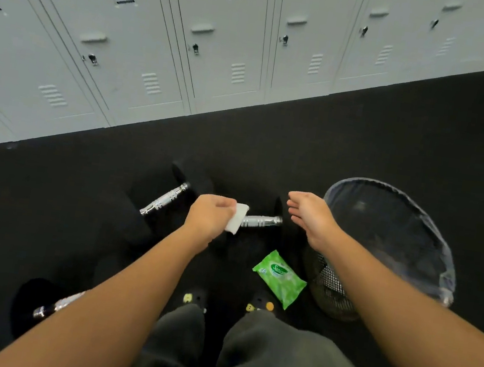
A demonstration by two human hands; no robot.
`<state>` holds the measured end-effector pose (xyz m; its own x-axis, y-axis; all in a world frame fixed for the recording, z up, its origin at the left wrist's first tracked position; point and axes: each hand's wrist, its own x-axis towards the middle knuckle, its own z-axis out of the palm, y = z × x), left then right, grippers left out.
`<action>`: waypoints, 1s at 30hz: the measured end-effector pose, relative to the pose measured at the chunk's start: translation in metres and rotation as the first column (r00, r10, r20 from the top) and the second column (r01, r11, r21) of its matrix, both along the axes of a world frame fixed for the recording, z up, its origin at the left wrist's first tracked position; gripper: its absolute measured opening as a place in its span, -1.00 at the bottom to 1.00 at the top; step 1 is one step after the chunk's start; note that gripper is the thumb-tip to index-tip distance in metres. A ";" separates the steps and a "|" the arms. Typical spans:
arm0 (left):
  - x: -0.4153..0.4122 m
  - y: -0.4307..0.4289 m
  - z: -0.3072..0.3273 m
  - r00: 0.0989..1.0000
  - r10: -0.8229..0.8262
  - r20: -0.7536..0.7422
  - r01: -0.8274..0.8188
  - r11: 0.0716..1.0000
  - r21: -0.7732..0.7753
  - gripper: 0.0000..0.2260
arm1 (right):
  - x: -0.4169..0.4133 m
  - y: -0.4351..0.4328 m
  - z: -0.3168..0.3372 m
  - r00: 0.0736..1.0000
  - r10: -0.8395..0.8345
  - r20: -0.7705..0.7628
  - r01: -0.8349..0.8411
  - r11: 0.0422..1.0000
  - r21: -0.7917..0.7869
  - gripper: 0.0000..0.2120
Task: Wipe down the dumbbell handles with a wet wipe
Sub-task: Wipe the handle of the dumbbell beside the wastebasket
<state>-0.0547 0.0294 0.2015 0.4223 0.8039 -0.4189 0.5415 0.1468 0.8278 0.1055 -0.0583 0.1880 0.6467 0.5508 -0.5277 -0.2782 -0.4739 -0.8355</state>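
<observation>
Hands over black floor [364,144], person standing. L hand [209,216] pinches a folded white wet wipe [237,218], fingers curled round it. Wipe sits at the centre dumbbell [260,220], left end of its chrome handle; contact w/ handle can't be told. R hand [308,214] hovers over that dumbbell's right end, fingers relaxed, holding nothing. Just left lies a second dumbbell [165,200]; a third dumbbell [59,304] shows lower left, partly behind L forearm. Green wipe pack [279,277] lies beside mesh bin [329,282] w/ clear liner. Grey lockers [130,43] behind.

Even indoor light, soft blur, wide-angle bowing
</observation>
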 end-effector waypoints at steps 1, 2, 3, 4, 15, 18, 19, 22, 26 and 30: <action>0.001 0.002 -0.005 0.999 -0.028 -0.027 0.028 1.000 0.006 -0.80 | 0.000 0.001 -0.006 1.000 0.001 0.017 -0.001 1.000 -0.029 -0.72; 0.003 0.005 -0.011 0.998 -0.047 -0.052 0.048 0.999 0.014 -0.75 | -0.001 0.003 -0.012 0.999 0.008 0.031 -0.007 0.999 -0.052 -0.75; 0.005 0.008 -0.015 0.996 -0.063 -0.068 0.065 0.998 0.028 -0.72 | 0.000 0.005 -0.019 0.999 0.010 0.044 -0.007 0.998 -0.069 -0.83; 0.008 0.013 -0.019 0.994 -0.078 -0.071 0.081 0.996 0.041 -0.71 | 0.002 0.009 -0.026 0.998 0.007 0.065 -0.001 0.997 -0.081 -0.87; 0.057 0.060 -0.096 0.968 -0.233 -0.094 0.237 0.971 0.031 -0.73 | 0.024 0.053 -0.115 0.963 0.094 0.253 -0.014 0.954 -0.300 -0.67; 0.071 0.067 -0.125 0.955 -0.277 -0.105 0.278 0.961 0.000 -0.72 | 0.037 0.070 -0.133 0.968 0.002 0.251 0.072 0.956 -0.284 -0.69; 0.076 0.067 -0.136 0.951 -0.291 -0.102 0.291 0.957 -0.012 -0.72 | 0.041 0.074 -0.138 0.966 -0.039 0.254 0.111 0.955 -0.274 -0.71; 0.092 0.068 -0.168 0.946 -0.309 -0.096 0.308 0.951 -0.028 -0.71 | 0.055 0.080 -0.155 0.944 -0.114 0.309 0.190 0.955 -0.228 -0.77; 0.113 0.067 -0.196 0.957 -0.272 -0.103 0.276 0.961 0.025 -0.72 | 0.064 0.081 -0.173 0.914 -0.158 0.375 0.227 0.962 -0.148 -0.80; 0.127 0.067 -0.214 0.955 -0.267 -0.131 0.284 0.949 0.136 -0.72 | 0.057 0.081 -0.190 0.885 -0.151 0.441 0.210 0.974 -0.086 -0.82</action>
<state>0.0723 0.0964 -0.0127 0.5945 0.7204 -0.3571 0.6313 -0.1432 0.7622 0.1624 0.0226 -0.0020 0.9073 0.3497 -0.2334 0.0028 -0.5601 -0.8284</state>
